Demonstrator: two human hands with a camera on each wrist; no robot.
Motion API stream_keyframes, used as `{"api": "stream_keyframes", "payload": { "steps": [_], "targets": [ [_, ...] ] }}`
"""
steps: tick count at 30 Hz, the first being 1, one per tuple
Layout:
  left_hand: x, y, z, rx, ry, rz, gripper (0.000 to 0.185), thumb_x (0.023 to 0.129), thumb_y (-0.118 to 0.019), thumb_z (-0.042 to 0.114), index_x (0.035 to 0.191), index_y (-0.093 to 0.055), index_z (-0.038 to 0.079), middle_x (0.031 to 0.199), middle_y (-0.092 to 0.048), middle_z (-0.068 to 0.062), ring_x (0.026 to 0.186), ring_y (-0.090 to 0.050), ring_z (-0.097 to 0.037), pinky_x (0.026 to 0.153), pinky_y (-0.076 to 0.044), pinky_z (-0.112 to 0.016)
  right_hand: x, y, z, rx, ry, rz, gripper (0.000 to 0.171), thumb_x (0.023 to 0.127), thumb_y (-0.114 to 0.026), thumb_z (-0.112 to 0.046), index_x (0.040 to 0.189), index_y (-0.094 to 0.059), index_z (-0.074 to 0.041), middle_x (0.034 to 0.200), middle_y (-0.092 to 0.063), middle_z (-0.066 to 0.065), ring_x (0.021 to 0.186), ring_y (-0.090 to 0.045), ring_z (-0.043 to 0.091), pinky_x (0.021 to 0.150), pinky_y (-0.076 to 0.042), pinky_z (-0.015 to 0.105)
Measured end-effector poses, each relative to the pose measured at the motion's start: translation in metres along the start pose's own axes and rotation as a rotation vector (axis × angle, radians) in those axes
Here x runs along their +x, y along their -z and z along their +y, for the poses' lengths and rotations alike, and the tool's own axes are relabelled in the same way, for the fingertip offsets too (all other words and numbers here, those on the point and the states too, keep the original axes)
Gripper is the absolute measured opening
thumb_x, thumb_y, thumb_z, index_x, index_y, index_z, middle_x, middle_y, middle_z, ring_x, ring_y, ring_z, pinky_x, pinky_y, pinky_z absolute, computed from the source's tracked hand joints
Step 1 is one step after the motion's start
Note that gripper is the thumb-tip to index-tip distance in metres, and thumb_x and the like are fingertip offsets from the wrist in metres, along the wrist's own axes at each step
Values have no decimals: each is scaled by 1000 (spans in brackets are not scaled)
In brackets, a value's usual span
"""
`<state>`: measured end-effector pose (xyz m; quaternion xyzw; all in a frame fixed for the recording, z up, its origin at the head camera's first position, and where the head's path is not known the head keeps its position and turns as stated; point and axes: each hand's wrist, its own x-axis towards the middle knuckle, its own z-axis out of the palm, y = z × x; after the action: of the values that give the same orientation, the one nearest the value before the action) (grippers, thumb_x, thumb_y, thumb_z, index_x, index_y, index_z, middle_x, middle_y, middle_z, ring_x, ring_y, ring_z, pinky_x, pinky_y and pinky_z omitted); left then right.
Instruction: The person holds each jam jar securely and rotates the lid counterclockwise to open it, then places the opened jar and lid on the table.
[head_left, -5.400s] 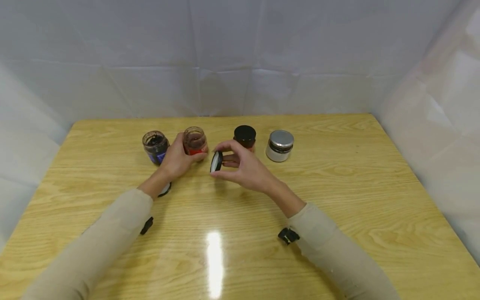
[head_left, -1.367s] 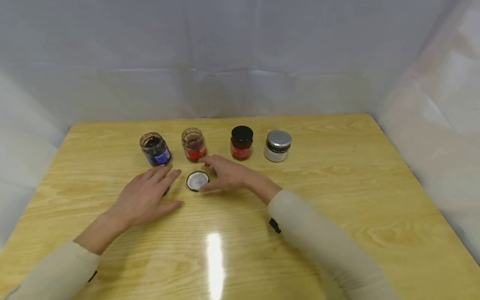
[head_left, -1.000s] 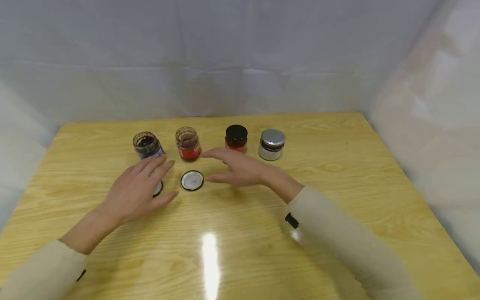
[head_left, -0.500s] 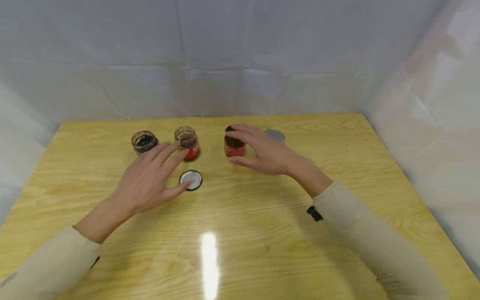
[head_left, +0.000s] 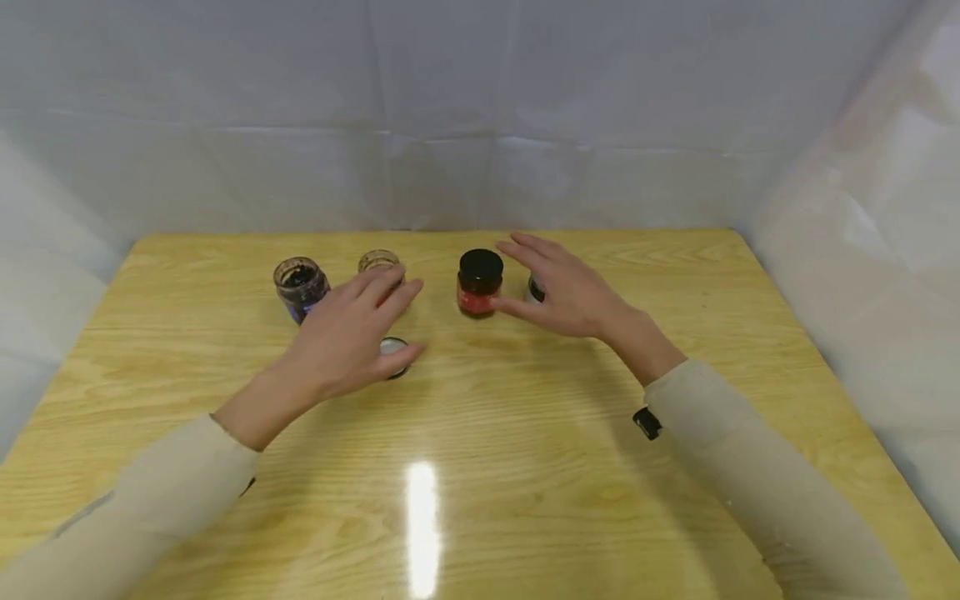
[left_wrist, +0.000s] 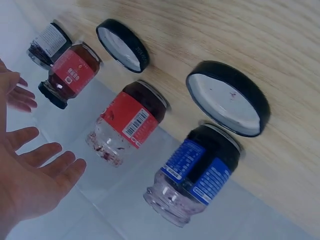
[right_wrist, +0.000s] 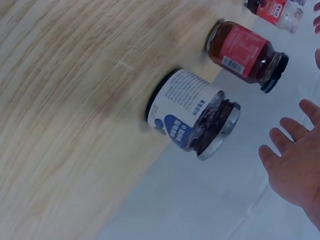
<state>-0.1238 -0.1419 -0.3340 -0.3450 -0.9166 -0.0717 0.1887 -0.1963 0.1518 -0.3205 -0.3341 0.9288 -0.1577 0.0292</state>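
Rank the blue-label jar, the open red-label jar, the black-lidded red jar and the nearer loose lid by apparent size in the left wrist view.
1. Blue-label jar
2. Nearer loose lid, about alike; nearness makes this unsure
3. Open red-label jar
4. Black-lidded red jar, farthest

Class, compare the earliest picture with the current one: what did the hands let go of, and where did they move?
The right hand released the lid, now flat on the table, and moved right beside the black-lidded jar. The left hand let go of the red-label jar. All four jars stayed in their row.
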Motion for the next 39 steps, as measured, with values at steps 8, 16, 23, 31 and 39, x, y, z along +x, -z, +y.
{"api": "stream_keyframes", "payload": {
  "steps": [8, 16, 23, 31, 39],
  "targets": [
    [14, -12, 8, -21, 20, -47, 67, 87, -62, 46, 137, -49, 2, 137, -46, -23, 122, -45, -39, 87, -47, -54, 1, -6, 14, 12, -66, -37, 86, 86, -50, -68, 153, -22, -22, 157, -16, 6, 142, -17, 27, 109, -24, 51],
    [29, -19, 16, -108, 74, -106, 68, 91, -60, 43, 140, -43, 0, 141, -41, -24, 125, -42, -40, 98, -39, -52, 2, -10, 18, -12, -96, -59, 89, 83, -50, -71, 153, -22, -24, 157, -16, 6, 142, -17, 27, 109, -23, 52],
    [37, -26, 21, -92, 127, -113, 72, 90, -59, 47, 142, -39, 1, 141, -41, -23, 125, -42, -39, 101, -37, -50, 3, -13, 18, -73, -110, -81, 92, 82, -50, -73, 153, -20, -24, 158, -15, 7, 142, -16, 29, 111, -19, 50],
    [44, -33, 22, -77, 135, -144, 78, 89, -60, 45, 145, -33, -2, 141, -40, -25, 126, -42, -39, 101, -37, -49, 1, -16, 21, -139, -101, -70, 92, 82, -48, -74, 153, -20, -24, 157, -15, 8, 142, -15, 30, 113, -14, 49],
    [47, -44, 24, -305, 374, -211, 90, 90, -60, 46, 149, -15, -3, 148, -31, -24, 130, -37, -39, 103, -35, -50, 1, -17, 20, -148, -90, -78, 91, 83, -49, -72, 154, -18, -24, 157, -14, 9, 143, -13, 29, 113, -11, 48]
  ]
}}
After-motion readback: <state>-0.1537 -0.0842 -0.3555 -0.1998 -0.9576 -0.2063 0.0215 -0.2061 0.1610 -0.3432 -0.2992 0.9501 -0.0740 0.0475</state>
